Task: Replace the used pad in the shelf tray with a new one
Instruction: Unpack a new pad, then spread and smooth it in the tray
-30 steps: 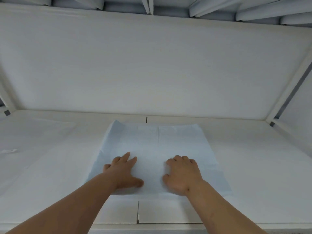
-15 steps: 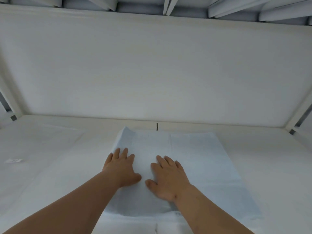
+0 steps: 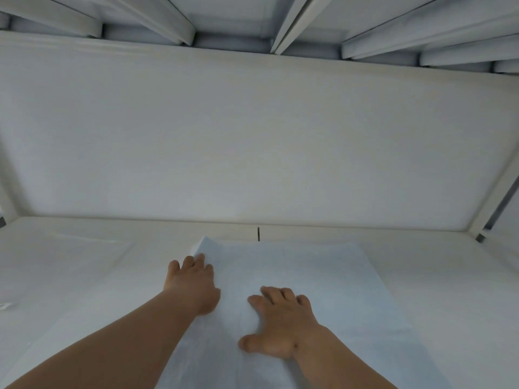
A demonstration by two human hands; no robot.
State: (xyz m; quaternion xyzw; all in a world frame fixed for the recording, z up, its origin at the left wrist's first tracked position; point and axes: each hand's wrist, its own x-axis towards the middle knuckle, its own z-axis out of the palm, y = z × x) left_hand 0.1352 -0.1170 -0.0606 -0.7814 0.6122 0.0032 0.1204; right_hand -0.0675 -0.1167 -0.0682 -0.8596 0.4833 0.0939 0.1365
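Note:
A pale blue pad (image 3: 323,279) lies flat on the white shelf tray (image 3: 438,276), reaching almost to the back wall. My left hand (image 3: 191,284) rests palm down on the pad's left part, fingers pointing at its raised far-left corner. My right hand (image 3: 278,318) presses flat on the pad's middle, fingers spread, thumb out to the left. Neither hand grips anything. Both forearms come in from the bottom of the view and hide the pad's near edge.
A white sheet (image 3: 70,265) covers the tray's left side. The white back wall (image 3: 252,136) rises right behind the pad. Grey-white slats (image 3: 295,21) of the shelf above run overhead. A white frame post (image 3: 494,197) slants at the right.
Both hands have slid farther back over the pad, the left one toward its far-left corner. The pad lies closer to the back wall, and the view has moved in.

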